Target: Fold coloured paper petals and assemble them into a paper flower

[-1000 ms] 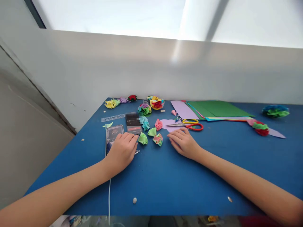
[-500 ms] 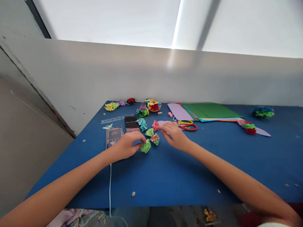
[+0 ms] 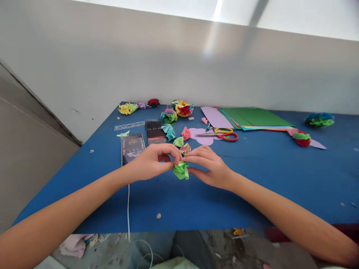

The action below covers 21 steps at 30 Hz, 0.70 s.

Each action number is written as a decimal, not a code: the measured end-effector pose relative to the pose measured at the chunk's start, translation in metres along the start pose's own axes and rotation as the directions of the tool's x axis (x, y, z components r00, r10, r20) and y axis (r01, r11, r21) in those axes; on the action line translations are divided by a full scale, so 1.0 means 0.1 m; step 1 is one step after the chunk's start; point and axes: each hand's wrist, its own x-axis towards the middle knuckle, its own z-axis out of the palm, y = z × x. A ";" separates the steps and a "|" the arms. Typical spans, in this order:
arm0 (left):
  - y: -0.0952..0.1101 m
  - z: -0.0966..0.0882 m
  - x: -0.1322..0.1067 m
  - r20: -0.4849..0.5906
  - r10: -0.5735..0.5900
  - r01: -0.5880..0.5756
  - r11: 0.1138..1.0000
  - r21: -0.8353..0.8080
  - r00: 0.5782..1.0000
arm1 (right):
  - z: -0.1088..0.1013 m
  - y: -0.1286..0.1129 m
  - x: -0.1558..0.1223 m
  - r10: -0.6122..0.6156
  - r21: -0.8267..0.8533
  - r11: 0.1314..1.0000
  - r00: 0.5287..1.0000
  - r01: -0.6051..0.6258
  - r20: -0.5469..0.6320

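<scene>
My left hand and my right hand meet over the blue table, both pinching a crumpled green paper piece held just above the surface. Right behind my fingers lie a pink-and-green paper piece, a light green one, a pink one and a teal one. A phone lies flat beside my left hand, its white cable running off the front edge.
Red-and-yellow scissors rest on a lilac heart cutout. Coloured paper sheets lie at the back, with a second phone, a clear ruler and several paper flowers. A white wall runs behind.
My left hand left the phone and picked up the green paper piece. My right hand came over from the scissors side and joined it; both now hold the piece nearer to me.
</scene>
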 end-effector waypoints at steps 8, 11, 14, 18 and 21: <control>-0.04 0.00 -0.02 -0.032 -0.061 0.066 0.981 0.182 0.998 | -0.09 -0.09 0.00 0.003 0.100 0.995 0.989 -0.018 0.150; -0.05 0.02 -0.02 -0.041 -0.059 0.068 0.964 0.256 0.997 | -0.06 -0.06 -0.02 -0.036 -0.015 0.999 0.997 0.037 0.074; -0.03 0.06 -0.02 -0.043 -0.098 0.105 0.968 0.226 0.994 | -0.02 -0.04 -0.03 -0.124 -0.091 0.988 0.992 0.126 0.022; 0.01 0.12 -0.04 -0.093 -0.195 0.202 0.977 0.072 0.976 | -0.01 -0.05 -0.04 -0.153 -0.125 0.980 0.988 0.155 0.027; 0.05 0.15 -0.06 -0.154 -0.237 0.243 0.970 0.019 0.959 | -0.02 -0.07 -0.04 -0.182 -0.179 0.967 0.983 0.181 0.013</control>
